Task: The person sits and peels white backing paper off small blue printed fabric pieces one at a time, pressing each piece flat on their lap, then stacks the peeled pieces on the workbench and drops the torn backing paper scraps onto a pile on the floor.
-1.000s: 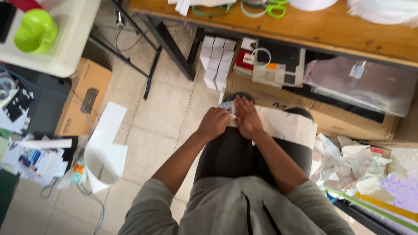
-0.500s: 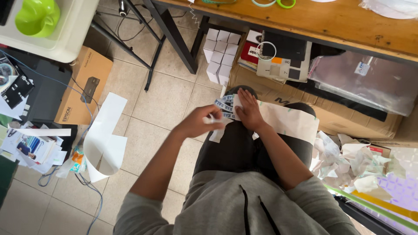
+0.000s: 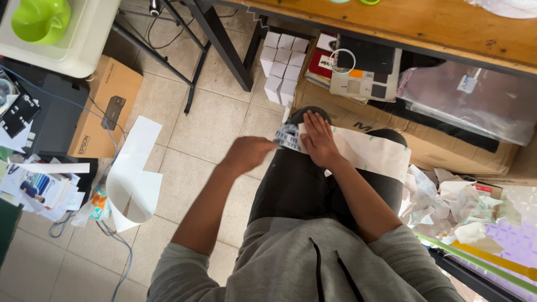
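Printed sheet (image 3: 286,137) lies on the lap, at the knees, sticking out at 9 o'clock of the white paper (image 3: 372,154). R hand (image 3: 318,138) lies flat on it, fingers spread wide, pressing it down. L hand (image 3: 248,154), at 9 o'clock of the sheet, pinches its edge w/ curled fingers. White boxes (image 3: 283,66) at 12, curled paper (image 3: 131,176) on floor at 9, crumpled paper (image 3: 447,196) at 3.

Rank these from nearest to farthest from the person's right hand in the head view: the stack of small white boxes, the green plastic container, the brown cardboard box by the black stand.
From the right hand:
1. Stack of small white boxes, just ahead under the table.
2. Brown cardboard box, far left on the floor.
3. Green plastic container, top-left corner.
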